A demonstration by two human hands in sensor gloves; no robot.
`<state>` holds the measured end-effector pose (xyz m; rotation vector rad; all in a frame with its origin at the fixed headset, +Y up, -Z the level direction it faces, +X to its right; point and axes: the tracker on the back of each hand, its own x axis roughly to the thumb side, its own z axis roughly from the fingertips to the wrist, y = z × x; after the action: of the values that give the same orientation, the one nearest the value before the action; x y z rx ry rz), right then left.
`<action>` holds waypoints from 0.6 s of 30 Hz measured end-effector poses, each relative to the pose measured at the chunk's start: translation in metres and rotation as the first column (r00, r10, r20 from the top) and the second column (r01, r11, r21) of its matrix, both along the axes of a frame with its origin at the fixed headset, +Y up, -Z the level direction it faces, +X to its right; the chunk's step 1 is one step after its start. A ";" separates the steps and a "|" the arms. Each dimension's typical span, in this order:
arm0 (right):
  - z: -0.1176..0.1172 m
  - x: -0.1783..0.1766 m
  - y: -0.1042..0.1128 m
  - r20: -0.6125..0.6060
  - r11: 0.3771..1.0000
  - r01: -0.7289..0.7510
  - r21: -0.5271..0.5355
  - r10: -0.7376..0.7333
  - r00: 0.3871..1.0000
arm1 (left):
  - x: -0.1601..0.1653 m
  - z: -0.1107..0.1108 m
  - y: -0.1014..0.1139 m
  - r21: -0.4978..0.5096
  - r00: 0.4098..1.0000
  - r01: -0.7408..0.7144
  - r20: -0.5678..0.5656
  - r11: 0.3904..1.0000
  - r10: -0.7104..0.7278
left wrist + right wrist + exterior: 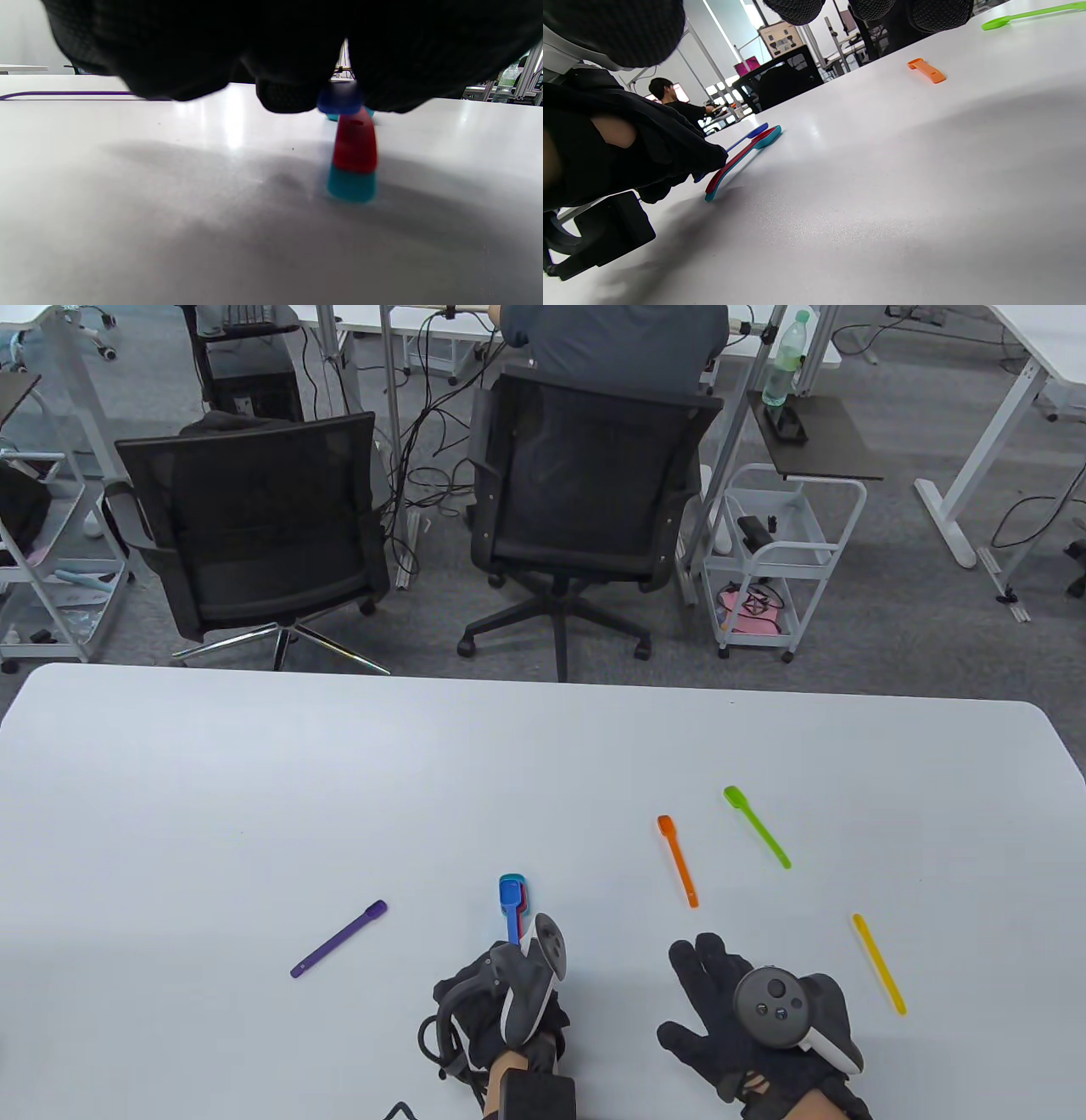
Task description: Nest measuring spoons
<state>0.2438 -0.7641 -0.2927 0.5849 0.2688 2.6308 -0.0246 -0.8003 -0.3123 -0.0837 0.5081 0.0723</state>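
A teal spoon and a red spoon [523, 897] lie nested on the white table [254, 780]. A blue spoon [511, 899] sits in their bowls. My left hand [509, 963] pinches the blue spoon's handle, which is lifted a little in the right wrist view [746, 137] above the red handle [736, 160] and the teal bowl [770, 139]. The left wrist view shows the red handle [355, 146] lying on the teal one [351, 186]. My right hand [713, 984] is open and holds nothing, fingers spread.
A purple spoon [339, 939] lies to the left of my left hand. An orange spoon [677, 861] and a green spoon [757, 826] lie beyond my right hand, and a yellow spoon [879, 963] lies to its right. Office chairs stand behind the table's far edge.
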 end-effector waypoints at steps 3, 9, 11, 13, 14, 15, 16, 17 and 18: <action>0.000 0.000 0.000 0.000 1.000 0.001 -0.001 -0.001 1.000 | 0.001 0.000 0.000 0.000 1.000 0.000 0.001 1.000 0.000; 0.000 0.001 0.000 0.000 1.000 0.004 0.000 -0.004 1.000 | 0.002 0.002 0.003 0.001 1.000 0.008 0.005 1.000 -0.008; 0.000 0.001 0.000 0.000 1.000 0.004 -0.001 -0.004 1.000 | 0.002 0.002 0.004 0.002 1.000 0.009 0.005 1.000 -0.009; 0.000 0.001 0.001 0.000 1.000 0.005 -0.001 -0.005 1.000 | 0.002 0.003 0.004 -0.001 1.000 0.008 0.004 1.000 -0.008; 0.000 0.001 0.001 -0.001 1.000 0.005 -0.001 -0.005 1.000 | 0.002 0.003 0.005 0.001 1.000 0.009 0.004 1.000 -0.009; 0.000 0.001 0.001 -0.001 1.000 0.005 -0.002 -0.005 1.000 | 0.002 0.003 0.005 0.000 1.000 0.009 0.004 1.000 -0.009; 0.000 0.001 0.001 0.000 1.000 0.006 -0.002 -0.006 1.000 | 0.003 0.003 0.005 0.000 1.000 0.008 0.005 1.000 -0.008; 0.000 0.001 0.001 0.000 1.000 0.006 -0.002 -0.006 1.000 | 0.003 0.003 0.005 0.001 1.000 0.008 0.005 1.000 -0.008; 0.000 0.001 0.001 0.000 1.000 0.006 -0.002 -0.006 1.000 | 0.003 0.003 0.005 0.001 1.000 0.009 0.006 1.000 -0.009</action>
<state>0.2449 -0.7632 -0.2928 0.5844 0.2694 2.6247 -0.0219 -0.7950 -0.3094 -0.0804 0.5027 0.0640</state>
